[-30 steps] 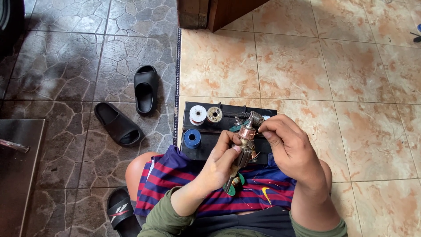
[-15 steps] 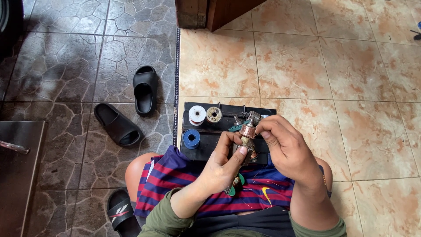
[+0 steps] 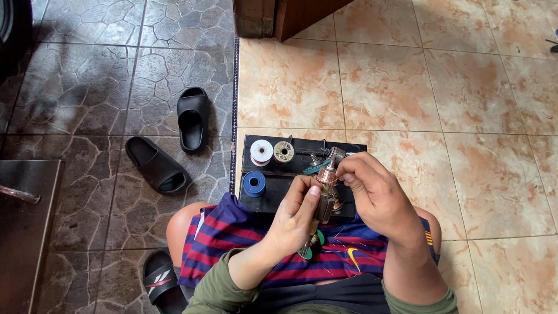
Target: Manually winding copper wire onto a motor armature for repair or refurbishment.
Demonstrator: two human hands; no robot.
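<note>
Head view, person seated on floor, knees at 6 o'clock of frame.

L hand (image 3: 296, 218): fingers curled around lower body of metal tool (image 3: 325, 189), thumb up along its side. Firm grasp. R hand (image 3: 378, 195): fingertips pinched on tool's upper part, near the coppery collar; palm faces down. Both hands closed on the same item.

Tool: held roughly upright, tilted slightly toward 1 o'clock, above lap, just in front of black box (image 3: 279, 186). Silvery head at top, copper-coloured band below it, darker body inside L hand. Green piece (image 3: 306, 251) hangs below L hand, at 6 o'clock of tool; prob. attached to it, view too poor to confirm.

Box lies on tan tiles at 12 o'clock of the hands, touching or just beside the knees. On it: white spool (image 3: 261, 152) at its 11 o'clock corner, brassy spool (image 3: 283, 152) just beside that at 3 o'clock, blue spool (image 3: 254, 184) at 6 o'clock of white one. Small metal bits near tool head, partly hidden by R hand.

Striped shorts (image 3: 232, 232) (red/blue) under hands.

Two black slides (image 3: 193, 118) (image 3: 154, 164) on dark stone floor, at 10 o'clock of box, well apart from hands. Third sandal (image 3: 160, 282) by L knee, at 7 o'clock.
</note>
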